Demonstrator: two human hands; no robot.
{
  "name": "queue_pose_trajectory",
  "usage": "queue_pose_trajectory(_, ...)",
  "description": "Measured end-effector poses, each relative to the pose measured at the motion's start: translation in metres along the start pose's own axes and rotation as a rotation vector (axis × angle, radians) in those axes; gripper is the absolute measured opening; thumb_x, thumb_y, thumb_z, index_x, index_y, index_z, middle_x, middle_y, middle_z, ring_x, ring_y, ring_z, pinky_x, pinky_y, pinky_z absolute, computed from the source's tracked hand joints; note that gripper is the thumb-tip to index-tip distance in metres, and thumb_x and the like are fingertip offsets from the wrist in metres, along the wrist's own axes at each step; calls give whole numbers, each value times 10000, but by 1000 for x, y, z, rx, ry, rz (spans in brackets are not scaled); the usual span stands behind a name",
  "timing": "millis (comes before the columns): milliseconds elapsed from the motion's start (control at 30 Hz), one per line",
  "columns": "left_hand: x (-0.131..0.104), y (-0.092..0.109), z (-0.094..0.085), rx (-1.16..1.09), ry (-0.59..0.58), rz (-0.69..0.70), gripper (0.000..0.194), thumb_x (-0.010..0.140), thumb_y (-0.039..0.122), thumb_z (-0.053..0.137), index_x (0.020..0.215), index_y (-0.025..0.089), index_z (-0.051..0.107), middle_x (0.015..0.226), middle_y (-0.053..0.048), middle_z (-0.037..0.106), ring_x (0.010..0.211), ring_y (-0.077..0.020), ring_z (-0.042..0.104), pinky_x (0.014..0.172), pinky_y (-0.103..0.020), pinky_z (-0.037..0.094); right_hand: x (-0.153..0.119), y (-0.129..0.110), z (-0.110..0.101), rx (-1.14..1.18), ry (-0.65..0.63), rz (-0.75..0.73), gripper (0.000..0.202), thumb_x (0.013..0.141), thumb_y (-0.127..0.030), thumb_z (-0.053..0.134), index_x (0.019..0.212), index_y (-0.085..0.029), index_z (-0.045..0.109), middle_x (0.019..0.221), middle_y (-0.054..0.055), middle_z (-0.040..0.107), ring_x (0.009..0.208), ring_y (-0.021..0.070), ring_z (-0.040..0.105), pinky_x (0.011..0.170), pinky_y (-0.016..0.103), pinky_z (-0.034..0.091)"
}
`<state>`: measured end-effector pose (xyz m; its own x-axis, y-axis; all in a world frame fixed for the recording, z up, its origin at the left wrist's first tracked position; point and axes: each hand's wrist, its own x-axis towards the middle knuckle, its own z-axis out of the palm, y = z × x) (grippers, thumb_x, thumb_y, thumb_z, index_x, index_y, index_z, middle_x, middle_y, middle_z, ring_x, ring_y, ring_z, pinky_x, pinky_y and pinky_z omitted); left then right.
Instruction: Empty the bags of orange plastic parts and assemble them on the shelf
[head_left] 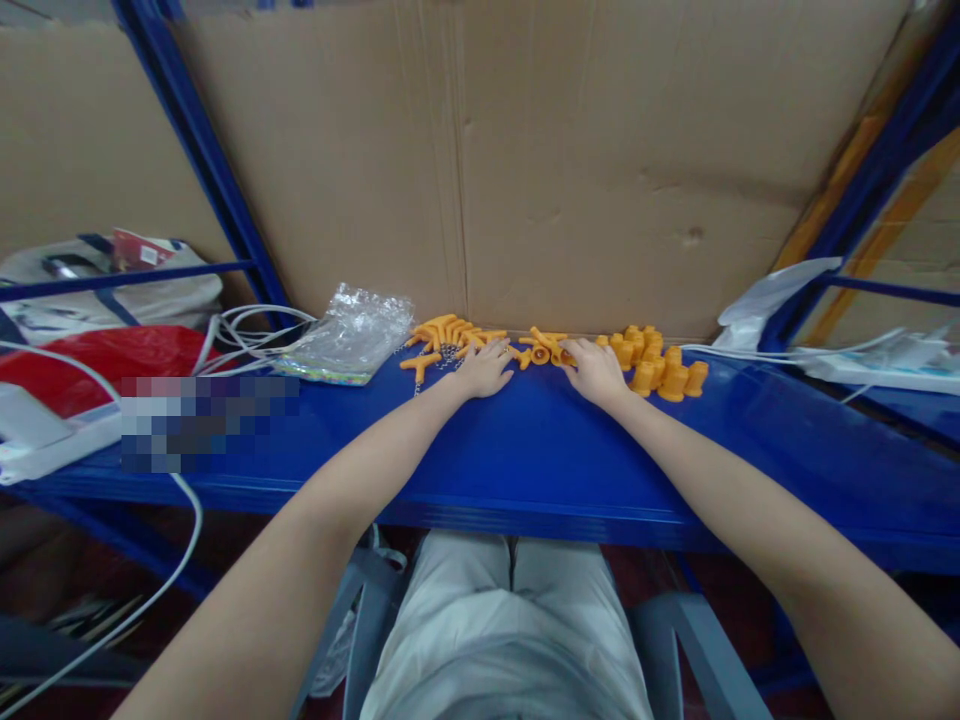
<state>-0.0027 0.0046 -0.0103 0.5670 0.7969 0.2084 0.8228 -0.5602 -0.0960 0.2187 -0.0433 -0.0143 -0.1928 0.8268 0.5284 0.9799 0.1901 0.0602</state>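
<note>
My left hand (486, 368) lies low on the blue tabletop with its fingers stretched out, beside and partly over orange T-shaped pieces (421, 366) with small metal chains. My right hand (598, 374) is curled, its fingers and thumb at an orange cup-shaped piece (559, 355) that they partly hide. Just left of it another orange round-mouthed piece (540, 355) lies on its side. Between the hands are a few more orange parts. To the right of my right hand stands a cluster of orange flanged caps (673, 380), several of them upright.
A clear plastic bag (360, 330) lies left of the orange pieces, near white cables (259, 320) and a red bag (142, 355). Cardboard (555, 170) walls the back of the blue table (517, 470). Another white power strip (885, 370) is at right.
</note>
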Motion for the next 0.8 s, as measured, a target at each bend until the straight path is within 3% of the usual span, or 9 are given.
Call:
queue_pose_trajectory(133, 14, 11, -11, 58, -69, 29, 516, 986, 217, 408, 1496, 198, 479, 1658, -118, 354, 1551, -291, 279, 1252, -603, 190, -1, 1, 1, 16, 14, 1, 401, 957, -215, 477, 1329, -158, 618, 1214, 179, 707, 1133, 321, 639, 884, 398, 391)
queue_pose_trajectory(367, 50, 21, -13, 19, -203, -72, 560, 940, 159, 496, 1490, 264, 496, 1632, -91, 412, 1535, -297, 311, 1240, -577, 236, -1, 3, 4, 51, 33, -5, 418, 950, -230, 476, 1339, -173, 616, 1221, 173, 714, 1123, 323, 643, 883, 403, 389)
queue_pose_trajectory(467, 55, 18, -9, 39, -183, -66, 550, 922, 127, 507, 1445, 294, 540, 1568, -88, 498, 1484, -287, 397, 1220, -564, 283, 0, 2, 2, 48, 9, 13, 421, 954, -228, 470, 1347, -172, 610, 1249, 176, 703, 1137, 324, 637, 888, 405, 380)
queue_pose_trajectory(567, 55, 13, -7, 57, -137, -47, 460, 905, 108, 500, 1318, 251, 642, 1428, -118, 610, 1385, -301, 510, 1165, -523, 381, -1, 0, 0, 43, -13, 26, 427, 954, -228, 471, 1356, -173, 601, 1260, 176, 696, 1141, 321, 633, 888, 402, 370)
queue_pose_trajectory(667, 53, 7, -7, 46, -91, -18, 412, 879, 103, 518, 1251, 196, 668, 1361, -158, 635, 1311, -325, 570, 1078, -472, 469, -1, 0, 0, 46, -17, 22, 424, 953, -229, 466, 1352, -180, 601, 1264, 172, 693, 1137, 317, 629, 889, 398, 365)
queue_pose_trajectory(800, 48, -8, -7, 18, -79, 33, 351, 836, 112, 569, 1153, 208, 686, 1263, -117, 683, 1205, -287, 637, 1002, -367, 505, -1, 1, 0, 58, 13, 26, 439, 960, -228, 448, 1375, -158, 571, 1271, 185, 685, 1132, 319, 628, 889, 396, 363)
